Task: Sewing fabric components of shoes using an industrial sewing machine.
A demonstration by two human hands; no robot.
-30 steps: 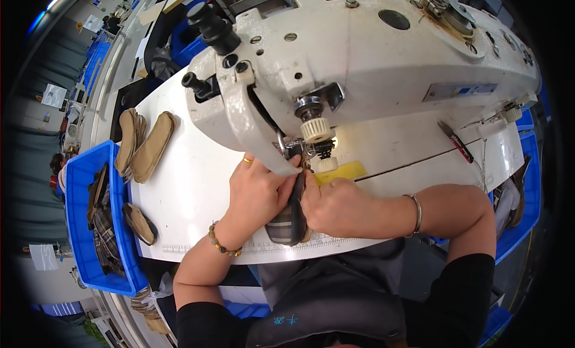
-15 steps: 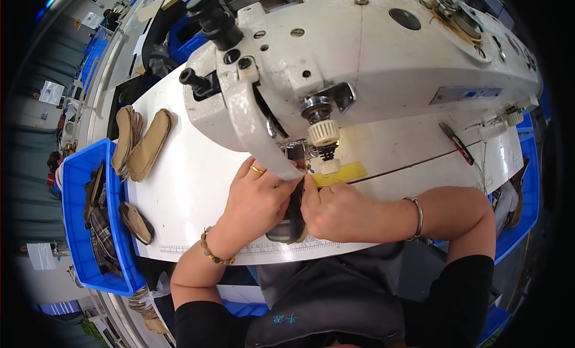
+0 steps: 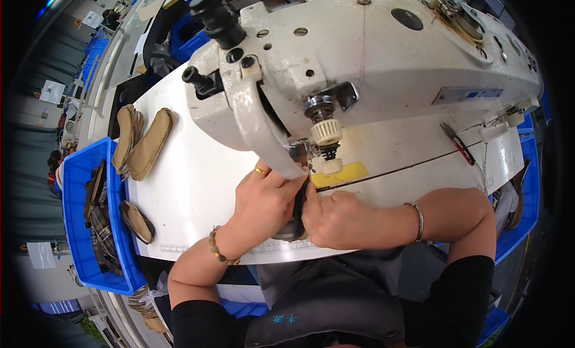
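Observation:
A white sewing machine [image 3: 371, 54] stands over the white work table. Just below its needle area, a dark and grey shoe upper [image 3: 290, 231] lies between my hands, mostly covered by them. My left hand [image 3: 263, 201], with a gold ring and a bead bracelet at the wrist, presses its closed fingers on the left side of the piece. Its fingertips are partly behind the machine's curved white guard [image 3: 257, 126]. From the right, my right hand [image 3: 336, 219] pinches the piece's edge with thumb and forefinger, the other fingers curled in.
Beige insoles [image 3: 151, 144] and a small sewn shoe piece [image 3: 136, 222] lie on the left of the table. A blue bin [image 3: 90, 168] with plaid pieces stands beside it. Thread snips [image 3: 457, 143] and a yellow strip [image 3: 341, 174] lie right of the needle. Another blue bin [image 3: 527, 198] is at right.
My left hand has shifted slightly right, and the right hand's fingers have slid a little nearer to me along the edge. The shoe upper has turned slightly between them.

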